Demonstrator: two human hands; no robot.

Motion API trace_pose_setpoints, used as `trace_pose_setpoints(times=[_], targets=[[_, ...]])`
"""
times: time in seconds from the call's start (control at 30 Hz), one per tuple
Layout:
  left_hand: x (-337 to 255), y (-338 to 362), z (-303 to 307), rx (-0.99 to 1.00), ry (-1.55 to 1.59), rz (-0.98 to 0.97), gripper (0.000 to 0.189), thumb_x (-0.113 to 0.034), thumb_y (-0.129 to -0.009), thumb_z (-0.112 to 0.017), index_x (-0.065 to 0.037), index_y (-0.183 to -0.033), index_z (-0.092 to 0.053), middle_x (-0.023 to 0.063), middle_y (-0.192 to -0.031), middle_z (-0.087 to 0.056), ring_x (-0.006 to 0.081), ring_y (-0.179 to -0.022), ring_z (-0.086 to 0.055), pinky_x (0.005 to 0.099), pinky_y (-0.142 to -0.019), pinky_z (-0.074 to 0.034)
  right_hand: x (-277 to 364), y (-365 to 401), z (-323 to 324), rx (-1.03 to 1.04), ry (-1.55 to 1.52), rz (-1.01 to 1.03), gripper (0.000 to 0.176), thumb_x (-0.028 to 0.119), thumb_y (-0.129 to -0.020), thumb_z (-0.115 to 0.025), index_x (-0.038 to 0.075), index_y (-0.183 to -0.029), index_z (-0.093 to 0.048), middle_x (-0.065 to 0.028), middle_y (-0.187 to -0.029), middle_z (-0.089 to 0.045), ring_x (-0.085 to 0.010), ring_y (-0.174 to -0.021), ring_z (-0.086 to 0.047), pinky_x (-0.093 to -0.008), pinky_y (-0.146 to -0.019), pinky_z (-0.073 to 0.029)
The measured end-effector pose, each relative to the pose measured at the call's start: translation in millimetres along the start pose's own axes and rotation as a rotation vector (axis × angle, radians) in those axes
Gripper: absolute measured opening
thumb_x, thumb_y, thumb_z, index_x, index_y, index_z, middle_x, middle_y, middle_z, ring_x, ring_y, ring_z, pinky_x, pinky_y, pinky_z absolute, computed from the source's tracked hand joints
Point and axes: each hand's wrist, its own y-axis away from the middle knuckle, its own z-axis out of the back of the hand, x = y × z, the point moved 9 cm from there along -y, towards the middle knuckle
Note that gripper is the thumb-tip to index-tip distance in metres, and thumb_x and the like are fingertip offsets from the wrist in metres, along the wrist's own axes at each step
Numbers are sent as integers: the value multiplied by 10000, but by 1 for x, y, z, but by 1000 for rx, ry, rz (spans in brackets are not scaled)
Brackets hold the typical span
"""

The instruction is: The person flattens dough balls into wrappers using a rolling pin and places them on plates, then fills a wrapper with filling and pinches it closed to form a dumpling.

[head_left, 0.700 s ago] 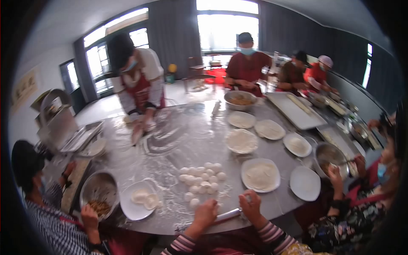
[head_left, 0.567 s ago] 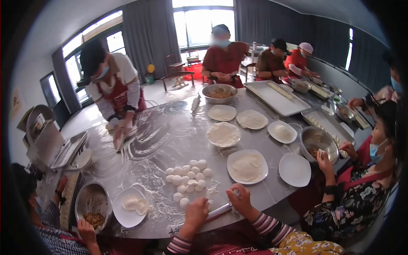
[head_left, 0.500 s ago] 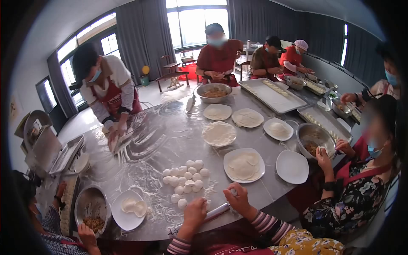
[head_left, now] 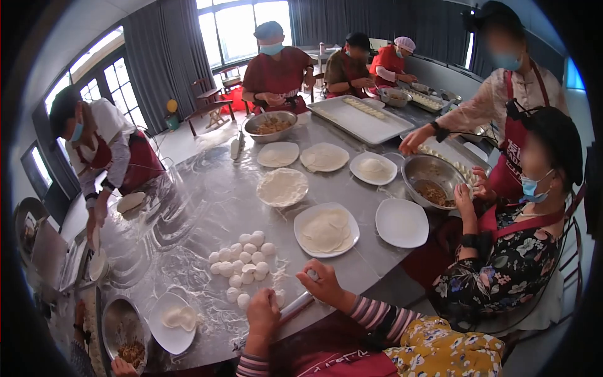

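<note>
Down at the table point(head_left: 207, 204) edge, left hand point(head_left: 262, 311) and right hand point(head_left: 323, 284) clamp curled fingers on both ends of a rolling pin point(head_left: 296, 306), pressing evenly. Dough balls point(head_left: 242, 259) lie just ahead, within reach

Place: we are sitting in a communal kitchen given over to dumpling-making.
Table: one big floured steel table point(head_left: 207, 195) is carrying dough balls point(head_left: 242, 257), plates of round wrappers point(head_left: 328, 254) and metal bowls of filling point(head_left: 271, 137).
People: masked co-workers in red aprons point(head_left: 279, 72) are working all around us.
Tools: a rolling pin point(head_left: 295, 306) is lying at our edge; a long tray point(head_left: 352, 122) is holding rows of dumplings point(head_left: 365, 107).
</note>
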Motion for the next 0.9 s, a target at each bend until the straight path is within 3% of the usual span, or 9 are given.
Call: trace_pose_setpoints(times=[0.2,0.33,0.4,0.47,0.6,0.67,0.77,0.83,0.9], targets=[[-8,-1,-6,64,10,-116,119,-111,-818,-559,-38,-861,-643,165,-794,-595,358,-752,-582,429,-662,-458,-7,2,-2,36,21,-53,203,124,-797,-683,47,-852,-504,-138,-690,-547,-320,-545,-539,-363,-491,-401],[-4,-1,-2,42,36,-82,115,-120,-818,-564,-21,-803,-618,171,-784,-584,365,-745,-570,440,-671,-448,5,5,-5,43,194,135,187,88,-789,-677,34,-862,-513,-145,-754,-546,-336,-636,-556,-380,-554,-428],[6,-1,7,-27,73,-16,123,-122,-821,-553,-5,-811,-589,189,-790,-589,375,-756,-570,440,-675,-447,2,4,-4,67,99,-52,169,70,-794,-669,33,-850,-514,-125,-764,-542,-323,-626,-552,-359,-556,-433],[21,4,16,-26,99,82,105,-109,-814,-546,-10,-829,-578,194,-794,-598,376,-793,-578,440,-685,-449,-18,18,-5,29,-46,-179,161,61,-801,-665,34,-844,-513,-105,-732,-538,-274,-603,-551,-330,-545,-430],[32,6,24,13,29,135,91,-98,-804,-541,-23,-839,-579,180,-804,-607,377,-804,-581,448,-695,-453,-16,16,-5,24,-56,-126,160,54,-812,-659,37,-831,-501,-83,-688,-525,-195,-550,-532,-294,-505,-415],[35,4,21,-14,33,152,105,-100,-785,-561,-23,-844,-601,186,-796,-626,354,-785,-612,417,-679,-471,-18,6,-6,72,-40,-115,143,55,-882,-584,46,-824,-453,-21,-676,-503,-68,-508,-488,-216,-440,-396],[32,1,22,7,81,108,106,-110,-774,-578,-31,-833,-617,172,-804,-635,347,-785,-615,414,-683,-473,-28,-5,-17,90,-60,-120,145,41,-875,-586,50,-837,-446,-11,-626,-487,-64,-480,-473,-212,-423,-386],[26,-2,11,218,10,164,117,-125,-751,-607,-24,-806,-628,172,-808,-639,339,-777,-617,412,-685,-474,-37,-12,-25,86,-48,-122,147,34,-871,-587,52,-839,-445,-5,-607,-479,-63,-469,-468,-210,-416,-381],[22,-10,11,252,7,139,121,-130,-743,-621,-20,-793,-629,170,-802,-640,333,-771,-618,407,-683,-476,-39,-23,-34,90,-8,-120,178,44,-827,-641,52,-808,-464,-45,-593,-493,-110,-463,-496,-253,-432,-381]])
